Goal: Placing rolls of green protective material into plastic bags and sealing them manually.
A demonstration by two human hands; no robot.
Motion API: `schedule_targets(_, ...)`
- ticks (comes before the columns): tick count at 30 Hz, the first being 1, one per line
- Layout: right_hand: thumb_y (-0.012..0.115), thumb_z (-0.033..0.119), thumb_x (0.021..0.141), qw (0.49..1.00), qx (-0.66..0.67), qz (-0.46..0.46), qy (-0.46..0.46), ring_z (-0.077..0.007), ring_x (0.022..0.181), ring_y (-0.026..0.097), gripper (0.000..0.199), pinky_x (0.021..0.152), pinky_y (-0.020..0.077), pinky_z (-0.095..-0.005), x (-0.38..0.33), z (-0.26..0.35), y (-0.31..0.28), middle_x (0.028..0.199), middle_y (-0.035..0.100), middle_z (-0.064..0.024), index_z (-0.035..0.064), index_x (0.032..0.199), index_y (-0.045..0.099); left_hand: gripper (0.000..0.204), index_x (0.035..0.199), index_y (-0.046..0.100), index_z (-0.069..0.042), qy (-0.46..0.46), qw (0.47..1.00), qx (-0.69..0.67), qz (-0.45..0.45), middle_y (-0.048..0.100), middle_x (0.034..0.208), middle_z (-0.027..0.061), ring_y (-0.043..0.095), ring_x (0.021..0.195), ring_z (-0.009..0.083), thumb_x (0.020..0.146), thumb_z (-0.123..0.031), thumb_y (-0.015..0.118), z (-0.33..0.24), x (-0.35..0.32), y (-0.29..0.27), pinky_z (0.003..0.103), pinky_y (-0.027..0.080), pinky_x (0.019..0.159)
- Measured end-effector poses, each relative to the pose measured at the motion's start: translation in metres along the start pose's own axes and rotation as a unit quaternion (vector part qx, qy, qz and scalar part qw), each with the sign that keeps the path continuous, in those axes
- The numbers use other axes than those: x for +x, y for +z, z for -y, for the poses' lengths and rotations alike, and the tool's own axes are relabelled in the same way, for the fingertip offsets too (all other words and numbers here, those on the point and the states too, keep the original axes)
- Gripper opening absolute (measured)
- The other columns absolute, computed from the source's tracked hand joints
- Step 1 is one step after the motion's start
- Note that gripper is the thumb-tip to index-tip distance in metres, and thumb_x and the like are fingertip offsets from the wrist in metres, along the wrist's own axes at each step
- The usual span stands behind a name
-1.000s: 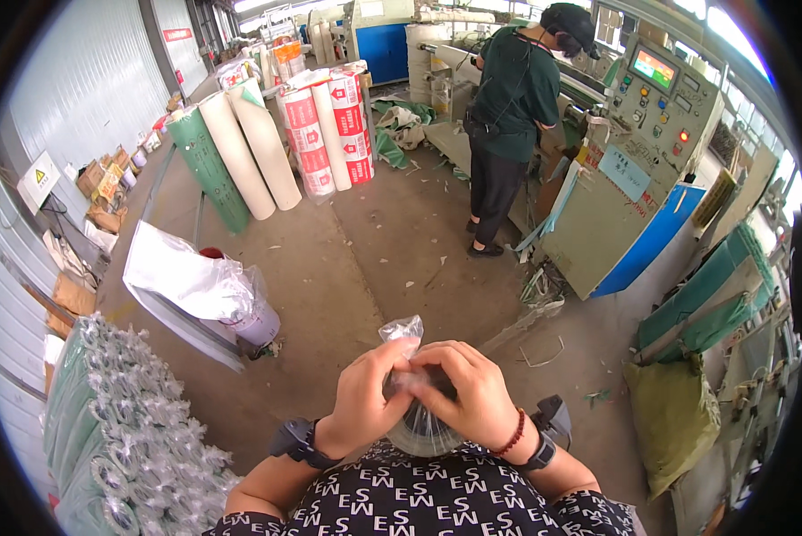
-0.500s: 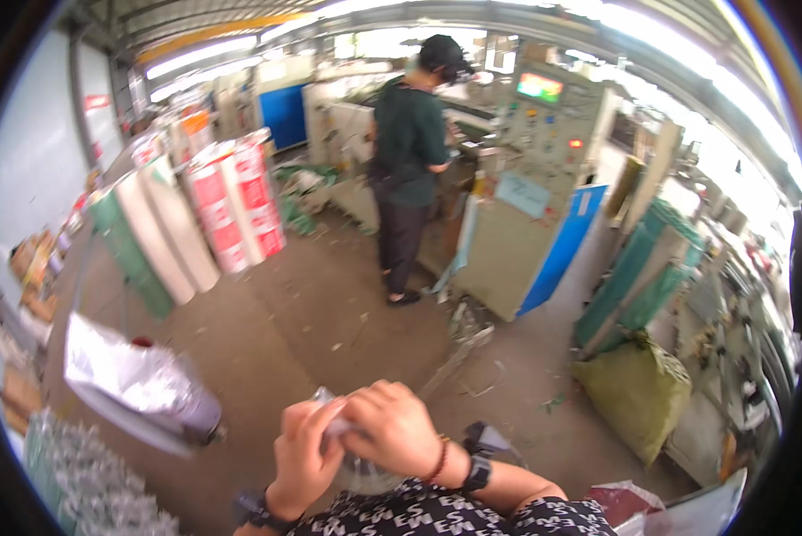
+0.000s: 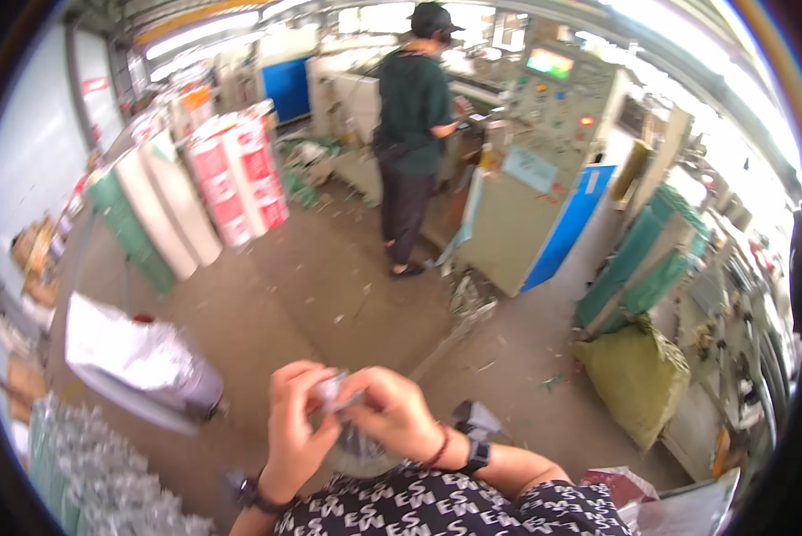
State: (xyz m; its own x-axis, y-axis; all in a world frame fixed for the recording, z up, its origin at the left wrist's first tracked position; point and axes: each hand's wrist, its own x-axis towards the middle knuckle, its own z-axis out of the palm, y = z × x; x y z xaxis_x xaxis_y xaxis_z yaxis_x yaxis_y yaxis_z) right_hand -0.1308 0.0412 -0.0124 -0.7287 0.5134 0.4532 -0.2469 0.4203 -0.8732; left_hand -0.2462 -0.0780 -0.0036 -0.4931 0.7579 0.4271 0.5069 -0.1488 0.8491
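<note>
Both of my hands are closed around the neck of a clear plastic bag [image 3: 352, 444] held close to my chest. My left hand [image 3: 293, 422] grips the crumpled top of the bag from the left. My right hand [image 3: 394, 413] pinches the same bunched plastic from the right, fingers touching the left hand. The body of the bag hangs below the hands and is mostly hidden by them. What is inside the bag cannot be made out.
A person in dark clothes [image 3: 410, 134] stands at a grey machine with a control panel [image 3: 544, 161]. Tall rolls of green, white and red material [image 3: 195, 196] stand at the left. A silvery sack [image 3: 142, 357] lies on the left, a yellow-green sack [image 3: 638, 375] on the right.
The view has swung to the right and blurred, so the rolls and the machine shifted left. My hands stayed together on the bag's top, now lower in the picture.
</note>
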Motion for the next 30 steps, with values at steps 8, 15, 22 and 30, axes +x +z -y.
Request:
schedule_targets(8,0.046,-0.007,0.09,0.923,0.282,0.179,0.191,-0.0045,0.089,0.051,0.02,0.079,0.0411,-0.0181,0.009,0.004,-0.023,0.098,0.055,0.0012,0.0039,0.102,0.057,0.036,0.113,0.053,-0.001,-0.033,0.997,-0.058,0.024,0.059,0.105,0.0089,0.062,0.095,0.0176,0.078,0.008,0.061,0.007,0.0,-0.002,0.031,0.052,0.082)
schedule_targets(15,0.063,-0.003,0.08,0.932,0.23,0.21,0.186,-0.0062,0.082,0.053,0.028,0.073,0.0435,-0.0198,0.004,0.021,-0.025,0.101,0.057,-0.0025,0.0047,0.107,0.058,0.03,0.106,0.052,-0.002,-0.067,0.992,-0.107,0.018,0.059,0.105,0.0072,0.06,0.101,0.0152,0.08,0.008,0.06,0.003,-0.005,-0.004,0.031,0.046,0.093)
schedule_targets(22,0.072,-0.004,0.074,0.984,-0.087,0.127,-0.094,-0.0141,0.073,0.056,0.036,0.064,0.048,-0.0254,0.006,0.008,-0.029,0.102,0.054,-0.0046,0.0099,0.106,0.067,0.026,0.112,0.05,-0.004,-0.161,0.915,-0.369,0.021,0.061,0.102,0.0039,0.059,0.099,0.0111,0.088,-0.001,0.061,-0.001,-0.012,-0.006,0.026,0.045,0.091)
schedule_targets(30,0.079,0.008,0.071,0.962,-0.163,0.123,-0.184,-0.0168,0.078,0.06,0.041,0.064,0.0513,-0.0289,0.001,0.005,-0.032,0.095,0.055,-0.0012,0.02,0.109,0.072,0.037,0.124,0.051,-0.003,-0.25,0.865,-0.428,0.079,0.062,0.1,0.002,0.058,0.098,0.009,0.09,-0.009,0.064,-0.01,-0.005,-0.009,0.025,0.045,0.089)
